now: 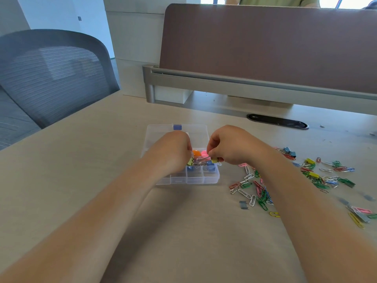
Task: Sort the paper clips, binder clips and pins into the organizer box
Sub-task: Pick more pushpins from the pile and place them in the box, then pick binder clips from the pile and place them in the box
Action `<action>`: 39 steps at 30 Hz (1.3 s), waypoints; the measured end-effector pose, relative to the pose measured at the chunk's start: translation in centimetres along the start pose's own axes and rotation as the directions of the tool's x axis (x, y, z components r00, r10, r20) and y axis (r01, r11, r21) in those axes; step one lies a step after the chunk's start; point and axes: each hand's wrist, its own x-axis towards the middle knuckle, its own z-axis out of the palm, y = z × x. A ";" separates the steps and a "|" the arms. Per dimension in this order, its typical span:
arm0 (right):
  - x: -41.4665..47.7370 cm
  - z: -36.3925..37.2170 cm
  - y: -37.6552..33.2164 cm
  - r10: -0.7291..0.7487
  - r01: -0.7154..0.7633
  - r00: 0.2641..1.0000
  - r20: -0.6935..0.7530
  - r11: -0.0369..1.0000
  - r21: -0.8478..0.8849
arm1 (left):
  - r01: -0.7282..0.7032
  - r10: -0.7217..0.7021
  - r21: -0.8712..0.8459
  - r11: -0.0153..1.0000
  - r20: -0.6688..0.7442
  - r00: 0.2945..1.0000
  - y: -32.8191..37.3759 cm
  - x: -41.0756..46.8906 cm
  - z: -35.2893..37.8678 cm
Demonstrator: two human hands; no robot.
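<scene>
Sorting over the box
My left hand and right hand pinch yellow binder clips in curled fingers, so drops land inside.

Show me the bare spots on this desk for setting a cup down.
Free: the desk left of the organizer box, and the near strip in front of it. Crowded: paper clips and binder clips scattered right of the box.

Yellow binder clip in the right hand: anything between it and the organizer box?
Nothing visible blocks it. The right hand pinches the yellow binder clip at the clear plastic organizer box's right edge. A wire paper clip seems to link it to another yellow clip in the left hand.
</scene>
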 end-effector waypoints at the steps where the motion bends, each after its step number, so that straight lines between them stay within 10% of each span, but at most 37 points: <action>1: 0.0 0.2 -0.1 -0.003 0.003 1.000 0.005 1.000 0.002 | -0.001 0.001 0.007 1.000 -0.004 1.000 0.0 0.0 0.0; 39: 0.2 1.1 -0.3 -0.028 0.029 0.999 0.019 0.998 -0.055 | -0.081 0.081 0.042 0.996 -0.016 0.997 0.0 0.0 -0.2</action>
